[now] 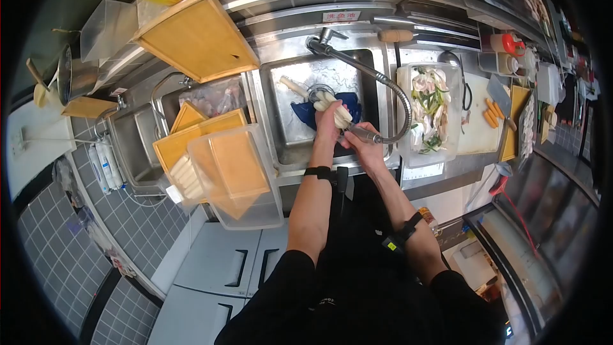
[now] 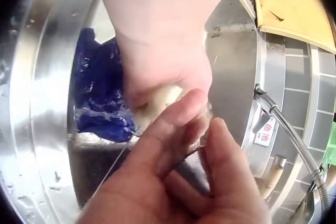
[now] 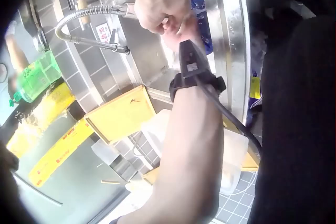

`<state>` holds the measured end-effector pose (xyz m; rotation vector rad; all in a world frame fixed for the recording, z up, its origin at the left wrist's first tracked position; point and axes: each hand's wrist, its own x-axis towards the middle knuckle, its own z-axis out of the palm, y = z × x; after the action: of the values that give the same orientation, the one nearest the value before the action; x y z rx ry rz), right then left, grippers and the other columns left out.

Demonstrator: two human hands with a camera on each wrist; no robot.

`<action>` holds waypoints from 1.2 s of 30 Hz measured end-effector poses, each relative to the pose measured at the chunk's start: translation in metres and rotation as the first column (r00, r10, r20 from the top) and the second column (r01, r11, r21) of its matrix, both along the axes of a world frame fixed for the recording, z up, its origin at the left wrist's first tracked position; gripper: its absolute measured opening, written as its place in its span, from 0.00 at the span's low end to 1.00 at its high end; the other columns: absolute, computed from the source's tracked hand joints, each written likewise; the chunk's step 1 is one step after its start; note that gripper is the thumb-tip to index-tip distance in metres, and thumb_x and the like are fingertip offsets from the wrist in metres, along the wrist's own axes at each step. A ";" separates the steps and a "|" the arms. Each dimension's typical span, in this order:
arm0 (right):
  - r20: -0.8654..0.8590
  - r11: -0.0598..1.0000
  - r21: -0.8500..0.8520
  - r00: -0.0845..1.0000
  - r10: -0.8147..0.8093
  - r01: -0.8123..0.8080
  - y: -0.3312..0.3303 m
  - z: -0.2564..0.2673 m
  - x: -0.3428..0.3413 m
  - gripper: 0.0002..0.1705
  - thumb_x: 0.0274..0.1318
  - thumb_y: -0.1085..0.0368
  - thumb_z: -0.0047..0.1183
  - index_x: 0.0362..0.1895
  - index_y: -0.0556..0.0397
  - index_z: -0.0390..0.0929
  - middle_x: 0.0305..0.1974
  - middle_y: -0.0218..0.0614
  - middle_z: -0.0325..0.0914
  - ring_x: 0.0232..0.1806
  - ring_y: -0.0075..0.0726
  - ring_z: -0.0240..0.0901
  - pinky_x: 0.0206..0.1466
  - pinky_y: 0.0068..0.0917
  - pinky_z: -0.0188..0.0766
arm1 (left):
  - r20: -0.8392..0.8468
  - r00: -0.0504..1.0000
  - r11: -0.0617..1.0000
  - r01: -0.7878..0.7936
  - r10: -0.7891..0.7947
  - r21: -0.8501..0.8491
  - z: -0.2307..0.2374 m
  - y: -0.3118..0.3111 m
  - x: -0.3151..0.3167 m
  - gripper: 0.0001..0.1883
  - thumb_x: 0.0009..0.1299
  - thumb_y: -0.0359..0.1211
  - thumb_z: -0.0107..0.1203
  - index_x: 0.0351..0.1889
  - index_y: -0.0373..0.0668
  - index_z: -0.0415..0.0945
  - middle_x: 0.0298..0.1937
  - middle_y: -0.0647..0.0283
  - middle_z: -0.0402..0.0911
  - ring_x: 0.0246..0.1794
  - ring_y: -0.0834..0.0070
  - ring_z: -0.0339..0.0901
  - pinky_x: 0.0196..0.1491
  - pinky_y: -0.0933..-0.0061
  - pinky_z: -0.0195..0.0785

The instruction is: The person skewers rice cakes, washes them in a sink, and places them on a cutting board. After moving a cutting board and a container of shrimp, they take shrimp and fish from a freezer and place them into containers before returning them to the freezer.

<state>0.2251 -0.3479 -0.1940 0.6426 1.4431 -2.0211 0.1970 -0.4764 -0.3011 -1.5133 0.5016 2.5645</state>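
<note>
In the head view, the left hand (image 1: 327, 121) grips several long white pieces (image 1: 343, 115) over the sink (image 1: 281, 134). The right hand (image 1: 367, 153) meets it from the right, beside the spray hose handle (image 1: 367, 135). From the left wrist view, the left hand (image 2: 163, 50) curls round the white pieces (image 2: 164, 98). Thumb and fingers of the right hand (image 2: 178, 182) come close together at their end; a dark thin edge shows between them, unclear. The right wrist view has the right hand (image 3: 163, 3) bent against the left hand (image 3: 184, 32). Beneath lies a blue bag or cloth (image 1: 306, 114).
Yellow boards (image 1: 198, 37) and a clear plastic bin (image 1: 271, 207) stand left of the sink. To the right are a tub of pale food with green strips (image 1: 426, 107) and carrots (image 1: 491, 114) on a white board (image 1: 476, 137). A curved tap hose (image 1: 406, 105) arches above.
</note>
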 end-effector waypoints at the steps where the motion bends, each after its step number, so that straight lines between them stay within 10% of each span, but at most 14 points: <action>1: -0.003 1.000 -0.005 1.000 0.006 -0.006 -0.001 0.000 -0.002 0.16 0.63 0.76 0.69 0.47 0.51 0.73 0.38 0.32 0.82 0.34 0.26 0.81 0.42 0.26 0.80 | 0.015 0.999 0.998 0.031 -0.031 -0.053 -0.001 -0.006 -0.004 0.18 0.70 0.25 0.69 0.56 0.43 0.78 0.41 0.57 0.84 0.40 0.65 0.86 0.42 0.61 0.85; 4: -0.044 0.973 0.197 0.990 0.134 -0.123 0.001 0.005 -0.006 0.16 0.64 0.75 0.69 0.47 0.51 0.73 0.32 0.28 0.79 0.27 0.21 0.74 0.29 0.23 0.69 | 0.046 0.999 0.992 0.001 0.005 -0.123 -0.007 -0.016 -0.003 0.16 0.72 0.31 0.72 0.53 0.39 0.79 0.42 0.59 0.84 0.37 0.66 0.85 0.38 0.63 0.84; 11: -0.085 0.974 0.198 0.988 0.129 -0.110 0.008 0.006 -0.012 0.19 0.61 0.74 0.72 0.49 0.52 0.75 0.37 0.30 0.81 0.33 0.22 0.78 0.35 0.23 0.74 | 0.027 0.998 0.990 -0.050 0.054 -0.135 -0.024 -0.029 0.003 0.16 0.74 0.34 0.73 0.52 0.39 0.79 0.42 0.59 0.83 0.33 0.68 0.84 0.35 0.65 0.84; 14: -0.228 0.760 0.425 0.754 0.616 -0.493 0.021 0.022 -0.019 0.28 0.59 0.79 0.68 0.62 0.60 0.74 0.50 0.37 0.83 0.45 0.31 0.85 0.53 0.28 0.82 | 0.002 0.996 0.976 -0.082 0.084 -0.203 -0.029 -0.033 0.005 0.17 0.73 0.28 0.70 0.57 0.40 0.77 0.45 0.58 0.82 0.41 0.63 0.86 0.42 0.62 0.85; 21: -0.023 0.894 -0.004 0.894 0.447 -0.447 0.026 0.023 -0.017 0.28 0.62 0.84 0.62 0.65 0.58 0.73 0.51 0.39 0.83 0.51 0.35 0.86 0.57 0.31 0.85 | -0.007 0.986 0.944 -0.159 0.164 -0.289 -0.039 -0.056 0.004 0.22 0.73 0.30 0.72 0.61 0.42 0.74 0.43 0.59 0.83 0.33 0.67 0.85 0.35 0.65 0.83; 25: -0.080 0.910 0.087 0.907 0.413 -0.406 0.015 0.021 -0.008 0.25 0.64 0.82 0.62 0.64 0.57 0.74 0.49 0.37 0.83 0.49 0.33 0.86 0.55 0.31 0.86 | 0.081 0.997 0.901 0.035 0.000 -0.432 -0.036 -0.058 -0.001 0.20 0.77 0.33 0.66 0.62 0.43 0.72 0.39 0.61 0.80 0.26 0.69 0.81 0.25 0.69 0.77; 36: -0.026 0.912 0.114 0.916 0.400 -0.395 -0.016 0.079 -0.034 0.12 0.68 0.76 0.64 0.53 0.59 0.81 0.40 0.33 0.84 0.39 0.25 0.83 0.43 0.25 0.80 | 0.032 0.991 0.935 -0.113 0.131 -0.337 0.010 -0.017 -0.001 0.16 0.78 0.35 0.64 0.57 0.46 0.70 0.36 0.63 0.78 0.24 0.73 0.78 0.23 0.69 0.73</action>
<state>0.1908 -0.3640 -0.1147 0.3075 1.5728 -1.6595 0.1962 -0.4939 -0.2908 -1.7646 0.9046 2.6232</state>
